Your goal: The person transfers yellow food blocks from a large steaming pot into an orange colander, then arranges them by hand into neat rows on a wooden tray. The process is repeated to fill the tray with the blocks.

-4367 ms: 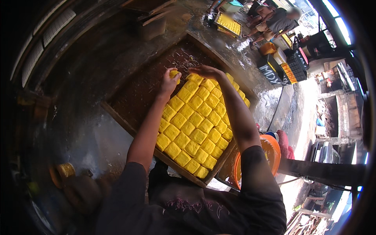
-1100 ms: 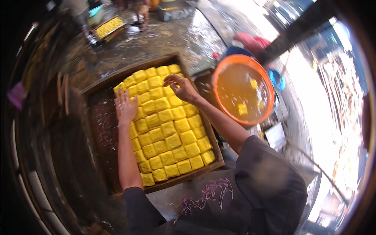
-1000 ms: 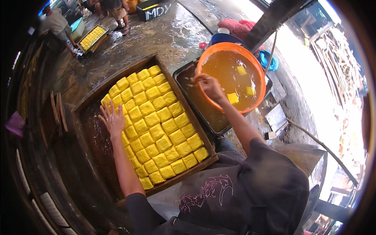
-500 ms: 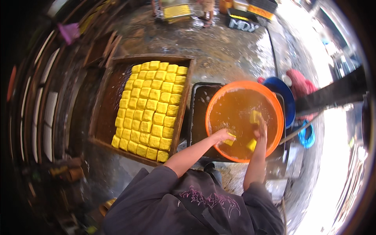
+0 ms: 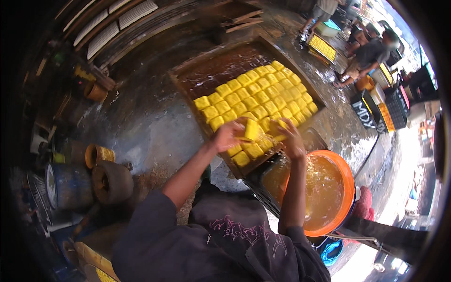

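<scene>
Over the near side of a wooden tray (image 5: 213, 77), my left hand (image 5: 228, 136) grips a yellow tofu block (image 5: 252, 130), held tilted between thumb and fingers. Close by on the right, my right hand (image 5: 293, 142) has its fingers around another tofu block (image 5: 281, 128), partly hidden by them. Rows of yellow tofu blocks (image 5: 263, 96) lie packed beneath and beyond both hands. Liquid glistens around the blocks below my hands. An orange basin (image 5: 348, 188) of cloudy amber liquid stands to the right, beside my right forearm.
A dark tub (image 5: 270, 178) holding liquid sits under the basin. Crates (image 5: 366, 110) and people (image 5: 369, 56) are at the far right, near a tray of yellow pieces (image 5: 322, 49). Pots (image 5: 111, 182) and a blue drum (image 5: 68, 185) stand at left on the wet floor.
Both hands have left the liquid in the orange basin and moved left over the tray, carrying tofu blocks. The view has swung left, so the tray is now in the middle.
</scene>
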The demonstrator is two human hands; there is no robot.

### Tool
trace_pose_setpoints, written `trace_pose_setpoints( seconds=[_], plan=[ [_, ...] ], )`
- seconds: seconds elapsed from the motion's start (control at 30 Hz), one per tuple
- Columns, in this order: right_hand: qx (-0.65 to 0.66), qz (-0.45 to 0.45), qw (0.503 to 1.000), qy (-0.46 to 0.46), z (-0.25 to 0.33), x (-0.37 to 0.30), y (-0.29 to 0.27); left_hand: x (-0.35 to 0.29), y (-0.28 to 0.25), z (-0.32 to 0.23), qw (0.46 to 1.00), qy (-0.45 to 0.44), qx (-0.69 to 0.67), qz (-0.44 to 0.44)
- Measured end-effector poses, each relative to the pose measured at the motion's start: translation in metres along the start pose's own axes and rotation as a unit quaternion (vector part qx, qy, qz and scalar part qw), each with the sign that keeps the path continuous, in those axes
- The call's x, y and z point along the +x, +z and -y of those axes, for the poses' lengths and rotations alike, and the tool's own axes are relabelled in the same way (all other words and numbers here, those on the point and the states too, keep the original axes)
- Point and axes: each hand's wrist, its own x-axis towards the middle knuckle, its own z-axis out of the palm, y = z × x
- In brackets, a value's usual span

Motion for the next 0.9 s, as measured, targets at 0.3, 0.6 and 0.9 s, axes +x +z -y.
trace_pose_setpoints(
  seconds=[0.3,0.6,0.9],
  plan=[
    [-0.490,0.380,0.784,-0.011,0.022,0.293,0.334,-0.112,-0.120,-0.249,0.960,0.222,-0.168,0.009],
    [-0.079,0.192,0.976,0.069,0.023,0.344,0.354,-0.007,-0.127,-0.326,0.840,0.280,0.368,-0.284],
    [-0.449,0.043,0.892,0.028,-0.001,0.312,0.348,-0.223,-0.403,-0.288,0.744,0.030,0.422,-0.517]
  ],
)
